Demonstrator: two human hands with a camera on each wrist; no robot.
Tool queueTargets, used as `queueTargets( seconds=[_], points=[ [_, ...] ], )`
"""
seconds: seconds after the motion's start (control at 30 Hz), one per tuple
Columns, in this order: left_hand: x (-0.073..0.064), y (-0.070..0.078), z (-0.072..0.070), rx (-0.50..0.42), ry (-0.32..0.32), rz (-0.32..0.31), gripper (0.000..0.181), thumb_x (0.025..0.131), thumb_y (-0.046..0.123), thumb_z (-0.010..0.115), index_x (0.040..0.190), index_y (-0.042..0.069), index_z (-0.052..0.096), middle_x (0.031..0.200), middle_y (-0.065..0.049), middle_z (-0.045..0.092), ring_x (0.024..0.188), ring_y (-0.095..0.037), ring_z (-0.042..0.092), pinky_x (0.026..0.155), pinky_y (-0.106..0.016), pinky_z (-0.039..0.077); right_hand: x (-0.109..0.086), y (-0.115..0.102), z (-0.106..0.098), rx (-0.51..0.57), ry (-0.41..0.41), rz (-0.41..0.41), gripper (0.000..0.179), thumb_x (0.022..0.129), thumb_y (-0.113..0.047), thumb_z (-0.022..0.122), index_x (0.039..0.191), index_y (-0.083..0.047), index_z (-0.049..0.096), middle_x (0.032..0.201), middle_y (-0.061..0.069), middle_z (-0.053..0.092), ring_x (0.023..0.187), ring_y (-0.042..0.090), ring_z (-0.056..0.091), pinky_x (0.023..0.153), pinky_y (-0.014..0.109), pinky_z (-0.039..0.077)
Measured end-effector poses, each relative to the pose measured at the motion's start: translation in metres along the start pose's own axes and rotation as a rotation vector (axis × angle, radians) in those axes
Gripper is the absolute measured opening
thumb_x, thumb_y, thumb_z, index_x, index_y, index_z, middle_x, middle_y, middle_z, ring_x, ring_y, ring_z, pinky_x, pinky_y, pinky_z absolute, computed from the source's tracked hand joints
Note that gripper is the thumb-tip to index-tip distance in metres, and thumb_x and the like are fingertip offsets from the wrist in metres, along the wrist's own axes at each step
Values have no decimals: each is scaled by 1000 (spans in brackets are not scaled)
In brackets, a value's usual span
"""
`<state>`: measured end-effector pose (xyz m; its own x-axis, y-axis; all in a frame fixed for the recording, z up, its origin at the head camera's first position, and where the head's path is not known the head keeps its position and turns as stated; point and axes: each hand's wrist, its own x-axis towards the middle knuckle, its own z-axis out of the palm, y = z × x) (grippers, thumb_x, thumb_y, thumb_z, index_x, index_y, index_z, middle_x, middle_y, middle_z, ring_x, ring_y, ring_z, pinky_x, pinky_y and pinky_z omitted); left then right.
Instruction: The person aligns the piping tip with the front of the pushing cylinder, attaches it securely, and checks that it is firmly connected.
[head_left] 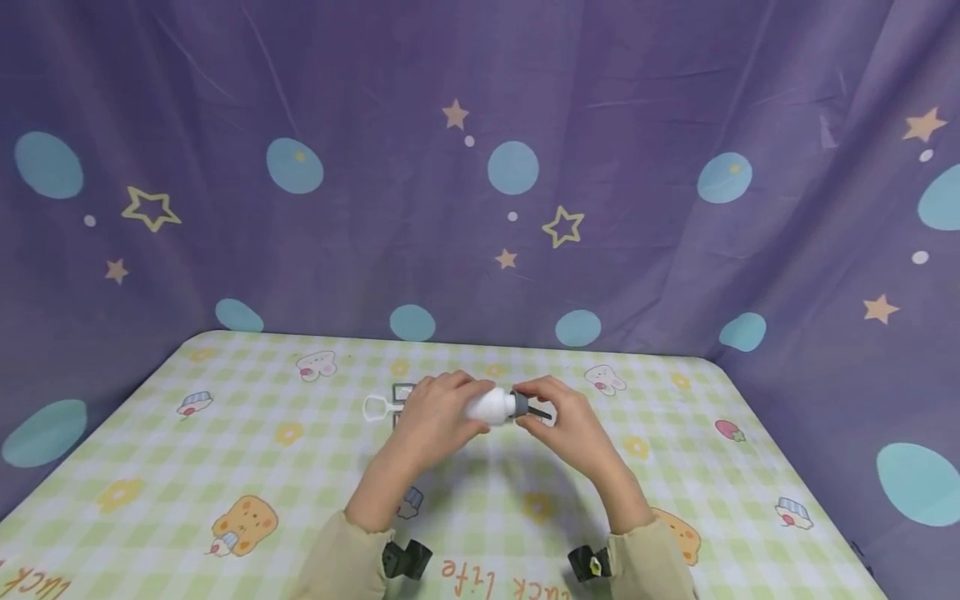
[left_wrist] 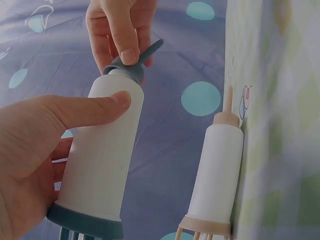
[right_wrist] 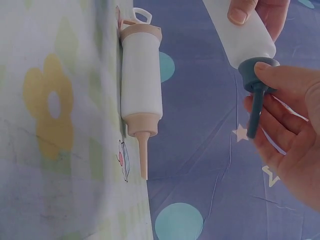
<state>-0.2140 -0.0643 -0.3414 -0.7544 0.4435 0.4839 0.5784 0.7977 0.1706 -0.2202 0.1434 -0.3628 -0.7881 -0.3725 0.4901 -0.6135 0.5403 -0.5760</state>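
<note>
A white syringe-like tube [left_wrist: 107,155] with a teal base ring [left_wrist: 85,220] is raised above the table. My left hand [head_left: 442,417] grips the barrel, its thumb lying along the side near the shoulder. At the other end, my right hand [head_left: 562,421] pinches the teal nozzle cap [right_wrist: 252,75] between thumb and fingers. A strip of white neck shows between cap and barrel in the left wrist view. The slim teal spout [right_wrist: 256,112] points away from the barrel. Behind the hands lies a second white tube [right_wrist: 142,75] with beige ends and a beige spout [right_wrist: 143,155].
A white loop handle [head_left: 377,407] and a dark-edged piece [head_left: 402,392] show on the table left of my left hand. The table has a checked, printed cloth [head_left: 300,492]. A purple curtain [head_left: 390,208] hangs behind its far edge.
</note>
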Motion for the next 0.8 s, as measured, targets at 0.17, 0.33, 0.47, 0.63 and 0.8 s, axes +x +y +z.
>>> queueTargets(
  seconds=[0.17, 0.33, 0.47, 0.63, 0.8],
  points=[
    [-1, 2, 0, 7, 9, 5, 49, 67, 28, 80, 112, 17, 64, 98, -2, 65, 86, -22, 60, 76, -39, 46, 1, 0, 3, 1, 41, -38, 34, 76, -8, 72, 107, -14, 63, 105, -2, 62, 95, 20, 59, 78, 35, 51],
    [-1, 3, -1, 15, 18, 8, 49, 67, 29, 79, 112, 17, 64, 98, -1, 64, 86, -21, 60, 77, -38, 46, 2, 0, 5, 31, 59, -37, 32, 75, -6, 72, 105, -14, 64, 104, -1, 63, 94, 18, 61, 78, 31, 52],
    [-1, 3, -1, 24, 35, 6, 49, 67, 30, 79, 111, 18, 64, 97, 0, 64, 85, -20, 60, 76, -37, 46, 3, -1, 6, 78, 61, -3, 32, 75, -8, 72, 106, -13, 64, 104, 0, 64, 93, 16, 63, 80, 30, 51],
    [-2, 3, -1, 25, 39, 8, 48, 66, 29, 79, 111, 18, 65, 97, 0, 64, 85, -20, 60, 76, -37, 46, 2, -2, 6, 119, 54, 29, 33, 75, -11, 73, 107, -11, 63, 106, 4, 65, 93, 17, 64, 82, 33, 51],
    [-2, 2, -2, 36, 50, 31, 48, 67, 29, 79, 111, 18, 64, 98, -1, 64, 86, -20, 60, 77, -36, 45, 2, 0, 7, 130, 45, 44, 35, 75, -11, 73, 109, -8, 63, 105, 6, 65, 92, 19, 64, 82, 34, 51]
  ],
)
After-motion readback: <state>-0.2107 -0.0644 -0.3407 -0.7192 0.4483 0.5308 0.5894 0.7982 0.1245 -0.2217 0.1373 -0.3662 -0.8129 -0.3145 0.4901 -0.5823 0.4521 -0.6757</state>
